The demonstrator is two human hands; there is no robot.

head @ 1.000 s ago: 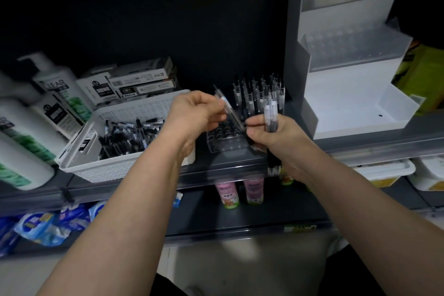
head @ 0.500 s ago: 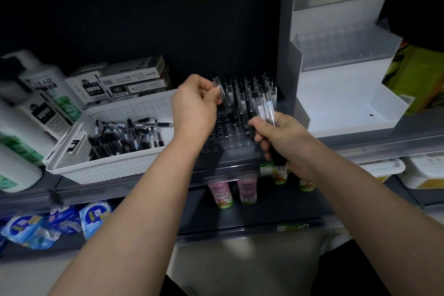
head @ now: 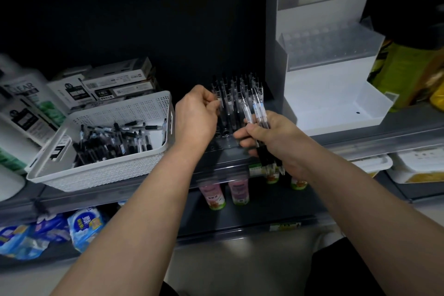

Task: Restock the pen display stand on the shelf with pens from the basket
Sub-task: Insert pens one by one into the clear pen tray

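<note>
One pen display stand (head: 225, 143), one basket (head: 108, 170), two hands at work: that is your count on the shelf (head: 374, 138). The stand is a clear plastic block drilled with rows of holes. It sits on the shelf between the white perforated basket on its left and a tall white display unit (head: 324, 94) on its right. Its back rows carry upright pens (head: 236, 94) with clear barrels and dark tops, too dim and crowded to number; the front rows show open holes.

Your left hand (head: 195, 115) has its fingers curled in, tips pinching the top of a single pen (head: 218, 103) at the stand's left side, though blur softens that grip. Your right hand (head: 271, 137) is wrapped around a bundle of pens (head: 255, 108) just in front of the stand — at least three clear barrels fan up past the thumb, with black ends poking out below the hand.

The basket holds a loose heap of pens (head: 113, 144), black and clear, far more than can be counted. On the level below stand four small bottles (head: 212, 196) — two pink-labelled, two with green bases.
</note>
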